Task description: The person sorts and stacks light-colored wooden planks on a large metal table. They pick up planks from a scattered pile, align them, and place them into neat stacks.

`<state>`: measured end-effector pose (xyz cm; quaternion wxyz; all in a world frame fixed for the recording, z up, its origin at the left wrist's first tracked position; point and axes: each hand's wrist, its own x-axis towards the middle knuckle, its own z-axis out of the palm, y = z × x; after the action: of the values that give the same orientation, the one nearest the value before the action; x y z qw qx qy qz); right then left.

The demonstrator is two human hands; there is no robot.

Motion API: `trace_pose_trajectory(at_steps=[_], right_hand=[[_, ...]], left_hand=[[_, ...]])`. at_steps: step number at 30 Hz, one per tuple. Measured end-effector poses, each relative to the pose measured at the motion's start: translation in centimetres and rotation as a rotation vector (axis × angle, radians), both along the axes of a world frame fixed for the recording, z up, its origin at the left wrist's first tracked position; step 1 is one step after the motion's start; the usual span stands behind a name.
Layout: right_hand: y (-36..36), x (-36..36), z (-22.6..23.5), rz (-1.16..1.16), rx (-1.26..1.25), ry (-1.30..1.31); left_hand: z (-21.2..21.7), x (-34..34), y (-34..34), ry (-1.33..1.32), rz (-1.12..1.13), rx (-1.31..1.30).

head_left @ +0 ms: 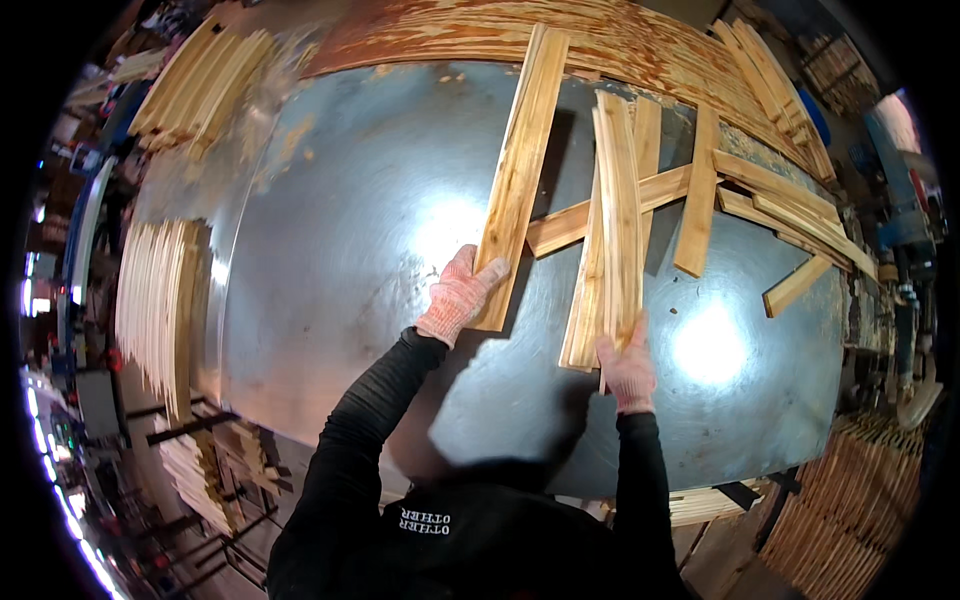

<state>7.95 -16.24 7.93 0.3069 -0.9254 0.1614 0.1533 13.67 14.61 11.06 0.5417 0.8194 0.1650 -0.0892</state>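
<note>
My left hand [457, 296], in a pale knit glove, grips the near end of a long light wooden plank [522, 165] that lies on the shiny metal table [350, 250] and points away from me. My right hand [627, 368], also gloved, holds the near end of a bundle of thin wooden slats [612, 230] resting on the table. Under that bundle a single slat [570, 225] lies crosswise. Both black sleeves come in from the bottom edge.
More loose slats [780, 200] lie scattered at the table's right. Stacks of slats stand at the far left [200, 85], left [155, 300] and lower right [860, 500]. A worn plywood sheet [480, 30] lies beyond the table. Machinery stands at the right rim [900, 260].
</note>
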Motion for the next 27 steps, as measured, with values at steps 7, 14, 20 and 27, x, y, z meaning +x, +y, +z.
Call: trace_pose_trajectory(at_steps=[7, 14, 20, 27], right_hand=[[-3.1, -6.3, 0.8, -0.079, 0.253, -0.006], [4.3, 3.5, 7.7, 0.056, 0.061, -0.067], [12.8, 6.1, 2.3, 0.107, -0.609, -0.128], [5.3, 7.0, 3.0, 0.123, 0.01, -0.114]], left_hand=[[-0.9, -10.0, -0.3, -0.097, 0.159, -0.116], [-0.3, -12.9, 2.7, 0.136, 0.232, -0.98], [-2.3, -13.7, 5.9, 0.196, 0.299, -0.966], [-4.3, -15.4, 11.6, 0.093, 0.257, -0.53]])
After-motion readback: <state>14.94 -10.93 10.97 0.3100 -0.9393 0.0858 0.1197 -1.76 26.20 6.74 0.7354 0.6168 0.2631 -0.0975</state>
